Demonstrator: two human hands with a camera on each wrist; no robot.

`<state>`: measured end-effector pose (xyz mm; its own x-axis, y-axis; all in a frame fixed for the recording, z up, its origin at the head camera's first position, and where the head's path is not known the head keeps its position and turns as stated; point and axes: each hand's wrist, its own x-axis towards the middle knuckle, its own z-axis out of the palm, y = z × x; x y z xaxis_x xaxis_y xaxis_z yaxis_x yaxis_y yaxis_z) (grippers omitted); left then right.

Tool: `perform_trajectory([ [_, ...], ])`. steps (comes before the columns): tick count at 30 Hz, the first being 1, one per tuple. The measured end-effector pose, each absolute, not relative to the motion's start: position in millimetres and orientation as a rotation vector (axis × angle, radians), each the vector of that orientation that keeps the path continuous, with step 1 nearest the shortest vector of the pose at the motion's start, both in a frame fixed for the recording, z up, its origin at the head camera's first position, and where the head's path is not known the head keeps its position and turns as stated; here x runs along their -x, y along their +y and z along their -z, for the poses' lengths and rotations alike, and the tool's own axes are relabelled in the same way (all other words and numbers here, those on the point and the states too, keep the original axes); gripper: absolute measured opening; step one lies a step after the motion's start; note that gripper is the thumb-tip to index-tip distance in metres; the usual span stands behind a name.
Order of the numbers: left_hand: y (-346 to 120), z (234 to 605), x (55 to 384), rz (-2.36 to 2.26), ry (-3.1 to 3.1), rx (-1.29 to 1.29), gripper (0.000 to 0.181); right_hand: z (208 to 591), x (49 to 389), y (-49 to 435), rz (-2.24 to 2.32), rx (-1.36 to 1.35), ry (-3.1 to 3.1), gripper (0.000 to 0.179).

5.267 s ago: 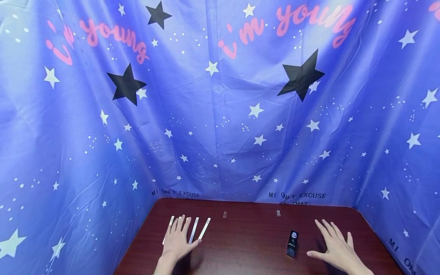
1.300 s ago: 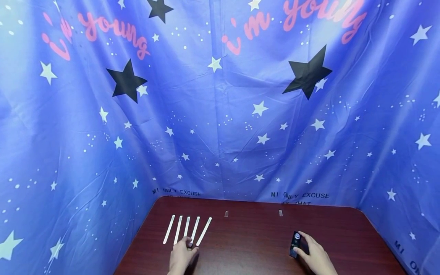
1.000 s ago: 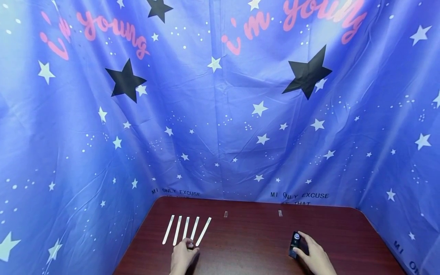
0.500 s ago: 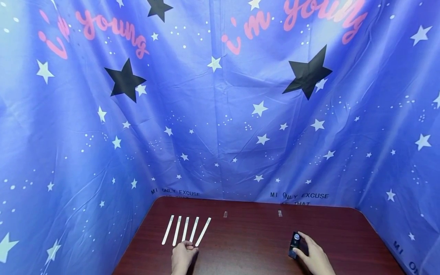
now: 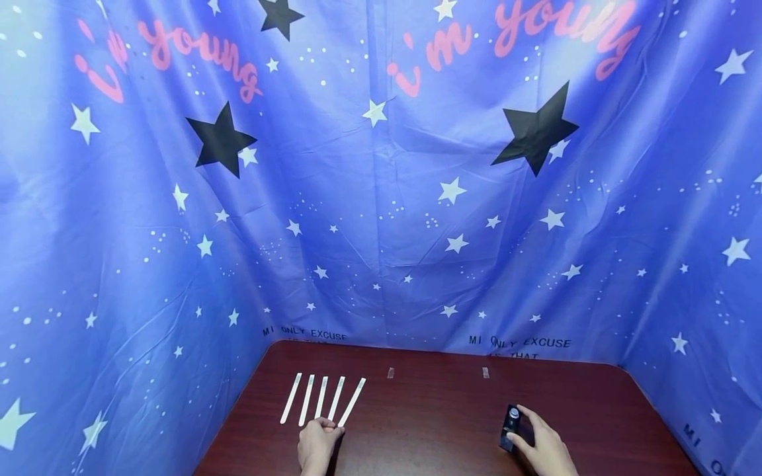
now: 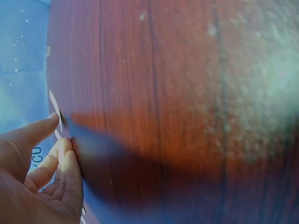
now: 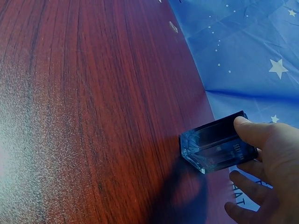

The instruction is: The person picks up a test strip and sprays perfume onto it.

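Blue star-print curtain (image 5: 381,198) left of, beyond and right of all fingers. Five white strips (image 5: 321,396) extend beyond left hand (image 5: 315,446): fingers bent at near ends, pinch cannot be told. Between hands, glossy red-brown wood-grain table (image 5: 423,423). Right hand (image 5: 546,451): dark bottle (image 7: 210,145) clamped between thumb and fingers.

Hand (image 6: 43,173) — near strip (image 6: 54,103) (white)

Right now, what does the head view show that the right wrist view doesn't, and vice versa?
Only head: the left hand, by the near ends of five white strips. Only right wrist: pale lettering on the dark block. Both: the right hand holding that block, the tabletop and the starry curtain.
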<state>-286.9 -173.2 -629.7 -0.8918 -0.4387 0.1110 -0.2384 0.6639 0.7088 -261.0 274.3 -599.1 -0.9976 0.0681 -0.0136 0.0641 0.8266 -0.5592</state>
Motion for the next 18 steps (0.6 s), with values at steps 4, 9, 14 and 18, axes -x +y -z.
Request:
perform_trajectory([
  [4, -171.7, 629.9, 287.7, 1.047, -2.606, -0.563, 0.019, 599.4, 260.6, 274.6, -0.911, 0.107, -2.989, 0.088],
  [9, -168.7, 629.6, 288.6, 1.04, -2.613, -0.575, 0.02, 598.8, 260.1, 275.1, -0.898, 0.116, -2.984, 0.088],
  [14, -167.9, 629.4, 288.0, 1.016, -2.614, -0.586, 0.02, 599.0, 258.8, 273.8, -0.897, 0.113, -2.976, 0.087],
  [18, -168.1, 628.8, 288.2, 1.013, -2.617, -0.577, 0.02, 599.0, 258.5, 273.4, -0.895, 0.107, -2.963, 0.087],
])
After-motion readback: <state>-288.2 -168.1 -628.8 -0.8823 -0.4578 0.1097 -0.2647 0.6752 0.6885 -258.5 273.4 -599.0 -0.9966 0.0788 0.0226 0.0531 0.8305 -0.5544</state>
